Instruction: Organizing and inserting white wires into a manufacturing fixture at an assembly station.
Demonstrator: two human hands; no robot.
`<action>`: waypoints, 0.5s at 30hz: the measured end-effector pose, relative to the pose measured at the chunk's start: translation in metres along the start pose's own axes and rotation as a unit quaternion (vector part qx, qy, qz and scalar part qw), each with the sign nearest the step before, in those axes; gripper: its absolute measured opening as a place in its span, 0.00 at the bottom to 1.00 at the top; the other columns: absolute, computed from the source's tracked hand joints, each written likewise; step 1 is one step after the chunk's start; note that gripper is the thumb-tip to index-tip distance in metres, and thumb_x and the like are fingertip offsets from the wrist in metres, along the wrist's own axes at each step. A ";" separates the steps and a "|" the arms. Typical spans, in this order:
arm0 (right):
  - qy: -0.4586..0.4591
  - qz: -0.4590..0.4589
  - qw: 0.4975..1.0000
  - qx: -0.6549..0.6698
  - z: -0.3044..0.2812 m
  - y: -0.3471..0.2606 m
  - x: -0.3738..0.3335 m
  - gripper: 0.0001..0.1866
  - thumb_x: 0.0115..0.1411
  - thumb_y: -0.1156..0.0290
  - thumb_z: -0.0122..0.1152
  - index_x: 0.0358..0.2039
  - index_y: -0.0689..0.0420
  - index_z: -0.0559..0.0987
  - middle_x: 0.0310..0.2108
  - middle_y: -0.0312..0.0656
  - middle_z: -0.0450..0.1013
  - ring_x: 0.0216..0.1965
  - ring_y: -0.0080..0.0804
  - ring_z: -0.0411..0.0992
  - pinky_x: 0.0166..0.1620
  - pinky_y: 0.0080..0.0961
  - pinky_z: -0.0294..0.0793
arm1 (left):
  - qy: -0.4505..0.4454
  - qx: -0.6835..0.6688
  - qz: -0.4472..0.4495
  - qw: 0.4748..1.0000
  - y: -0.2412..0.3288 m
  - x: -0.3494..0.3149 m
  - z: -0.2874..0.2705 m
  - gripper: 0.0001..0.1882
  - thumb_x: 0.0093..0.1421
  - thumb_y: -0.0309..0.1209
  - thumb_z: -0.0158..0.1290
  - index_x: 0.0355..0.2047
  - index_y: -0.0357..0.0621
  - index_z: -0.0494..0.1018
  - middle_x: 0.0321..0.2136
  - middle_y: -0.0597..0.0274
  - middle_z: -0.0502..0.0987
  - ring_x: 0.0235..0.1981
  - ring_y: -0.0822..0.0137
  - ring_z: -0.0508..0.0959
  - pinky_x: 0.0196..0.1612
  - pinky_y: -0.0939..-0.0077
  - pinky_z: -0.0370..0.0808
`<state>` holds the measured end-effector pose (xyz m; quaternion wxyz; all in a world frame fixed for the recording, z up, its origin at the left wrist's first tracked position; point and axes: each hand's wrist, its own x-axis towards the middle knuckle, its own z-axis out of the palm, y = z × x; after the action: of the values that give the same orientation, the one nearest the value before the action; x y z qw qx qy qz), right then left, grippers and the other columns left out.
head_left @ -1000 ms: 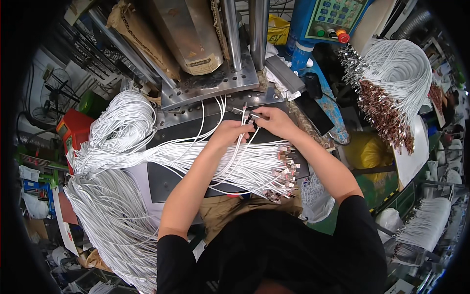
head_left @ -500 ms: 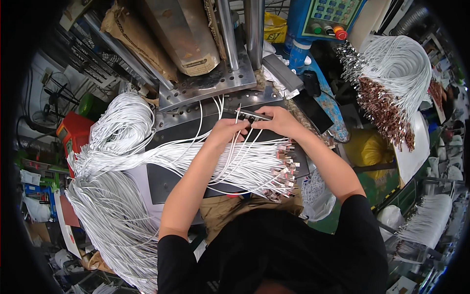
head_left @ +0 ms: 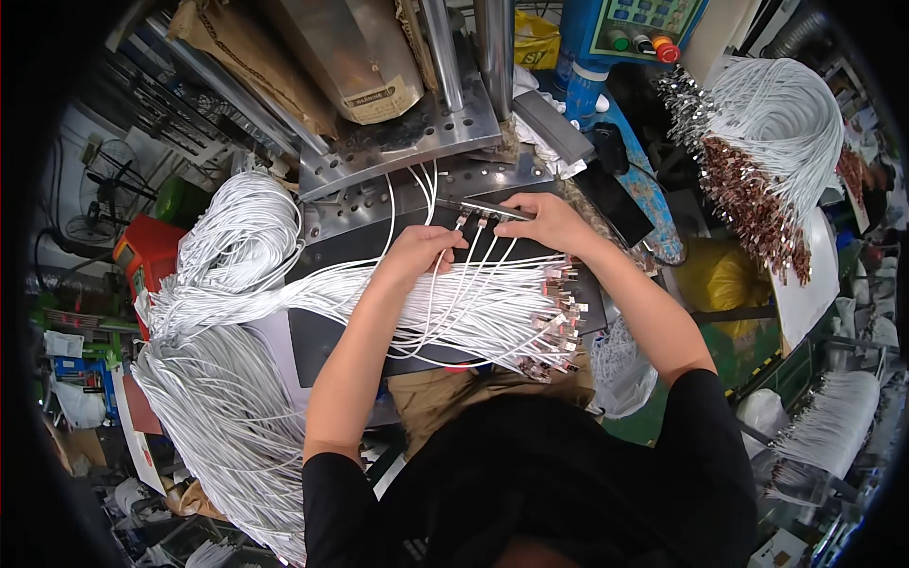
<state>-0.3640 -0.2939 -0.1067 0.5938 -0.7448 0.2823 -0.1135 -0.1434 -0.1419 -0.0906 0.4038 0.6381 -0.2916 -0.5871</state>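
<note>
My right hand (head_left: 549, 225) is closed on the right end of a dark metal bar fixture (head_left: 494, 207), which lies level over the black board (head_left: 312, 336). Small cable connectors (head_left: 485, 220) sit along the near side of the bar, their white cables trailing toward me. Just left of it, my left hand (head_left: 421, 252) pinches a white cable (head_left: 434, 289) between thumb and fingers. Below both hands a thick bundle of white cables (head_left: 417, 308) lies across the board, its metal-tipped connectors (head_left: 559, 331) fanned out to the right.
A press with a drilled steel plate (head_left: 402, 147) and steel posts stands beyond my hands. Coiled white cables (head_left: 241, 232) lie left. A blue control box (head_left: 625, 28) with buttons is at the far right, near a hanging cable bundle (head_left: 776, 123). A clear bag (head_left: 625, 374) sits beside the board.
My left hand has drawn back leftward from the bar, uncovering connectors along it. My right hand still grips the bar's right end. The whole view has shifted slightly.
</note>
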 end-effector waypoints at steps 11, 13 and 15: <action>0.142 -0.135 0.929 -0.315 -0.001 -0.015 0.007 0.14 0.60 0.63 0.66 0.38 0.61 0.81 0.35 0.47 0.78 0.38 0.45 0.77 0.41 0.35 0.74 | 0.259 0.503 0.270 0.779 0.019 -0.007 0.013 0.13 0.63 0.40 0.57 0.32 0.42 0.81 0.24 0.56 0.79 0.24 0.52 0.78 0.32 0.59 0.76; 0.216 -0.277 0.863 -0.364 0.002 -0.017 0.030 0.12 0.62 0.65 0.63 0.39 0.61 0.79 0.37 0.49 0.77 0.41 0.48 0.76 0.42 0.36 0.74 | 0.383 0.519 0.391 0.656 0.033 0.009 0.005 0.16 0.65 0.43 0.54 0.31 0.43 0.79 0.27 0.53 0.80 0.29 0.48 0.80 0.35 0.55 0.77; 0.277 -0.315 0.843 -0.337 0.015 -0.032 0.064 0.10 0.62 0.68 0.60 0.41 0.61 0.79 0.40 0.51 0.75 0.46 0.53 0.72 0.47 0.41 0.74 | 0.429 0.535 0.411 0.601 0.040 0.032 -0.006 0.17 0.65 0.44 0.53 0.30 0.43 0.79 0.29 0.52 0.81 0.31 0.50 0.81 0.36 0.56 0.78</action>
<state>-0.2950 -0.3132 -0.0908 0.1355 -0.8853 0.2061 -0.3942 -0.1286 -0.1877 -0.0731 0.2679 0.7316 -0.5779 0.2430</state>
